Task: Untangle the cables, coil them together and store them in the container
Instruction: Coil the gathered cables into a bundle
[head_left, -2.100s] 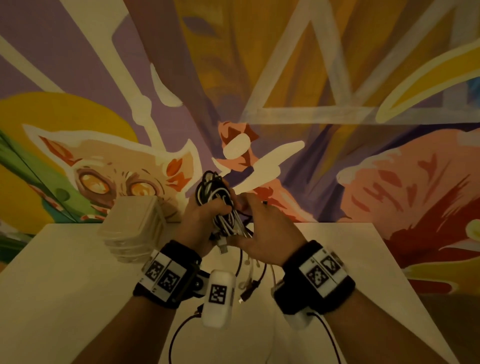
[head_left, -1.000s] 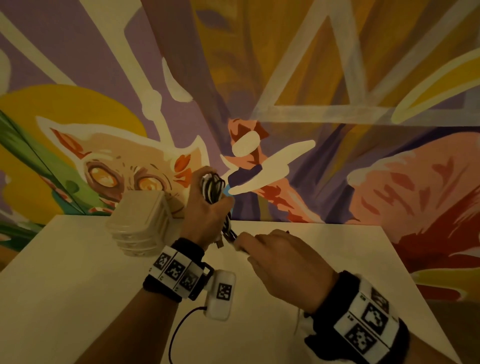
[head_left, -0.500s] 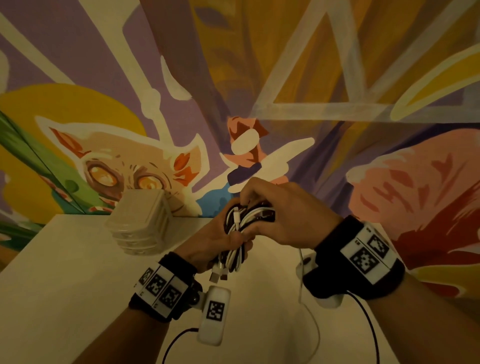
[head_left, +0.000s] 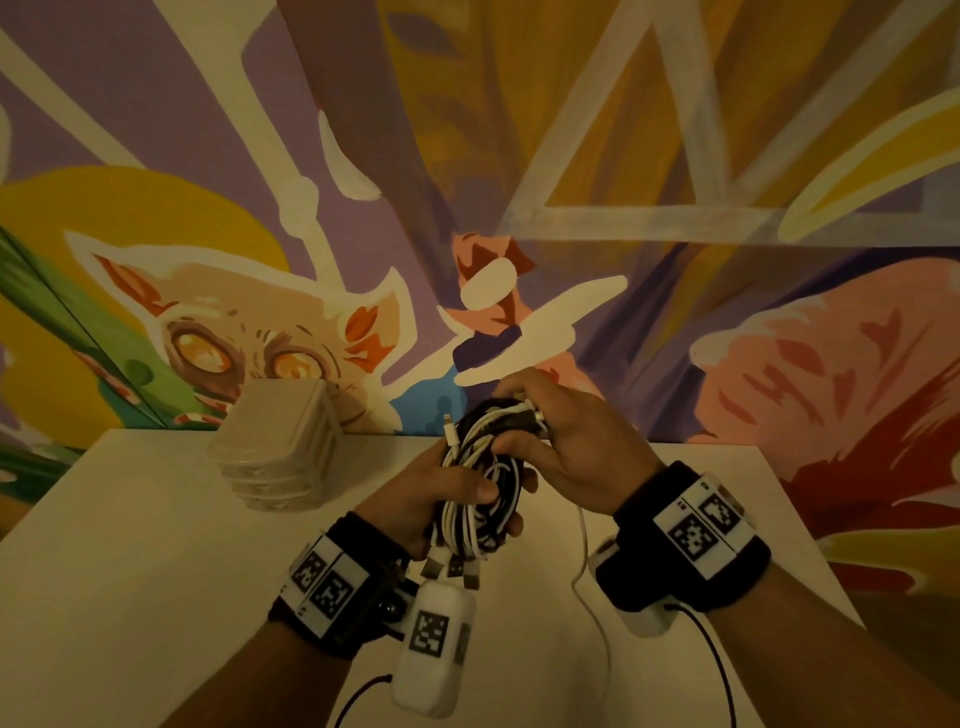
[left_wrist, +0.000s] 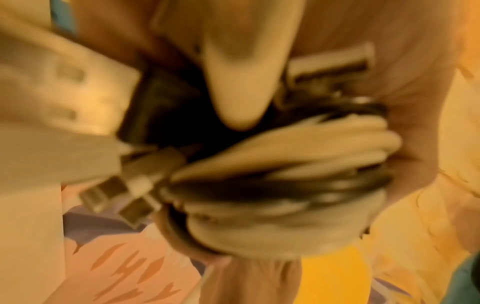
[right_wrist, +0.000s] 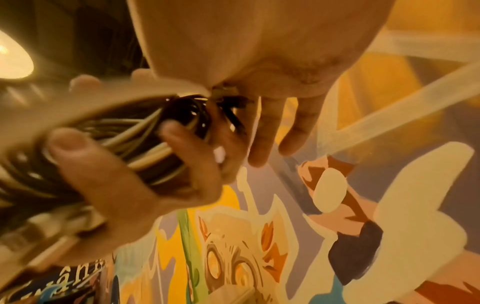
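A coil of black and white cables (head_left: 483, 478) is held above the white table (head_left: 130, 571). My left hand (head_left: 441, 493) grips its lower half, thumb across the strands, and USB plugs (head_left: 452, 566) hang below the fist. My right hand (head_left: 561, 447) pinches the top of the coil, where a connector end sticks out. In the left wrist view the blurred cable bundle (left_wrist: 298, 174) fills the palm. The right wrist view shows the coil (right_wrist: 161, 148) inside the left hand (right_wrist: 111, 181). A stack of clear lidded containers (head_left: 280, 447) stands at the table's back left.
A painted mural wall (head_left: 519, 182) rises directly behind the table. A thin white wire (head_left: 592, 613) trails from the right wrist camera over the table's front. The table's right edge (head_left: 810, 530) runs close beside my right wrist.
My right hand rose from the table front onto the top of the coil. The left hand lowered the bundle slightly toward me and keeps its grip.
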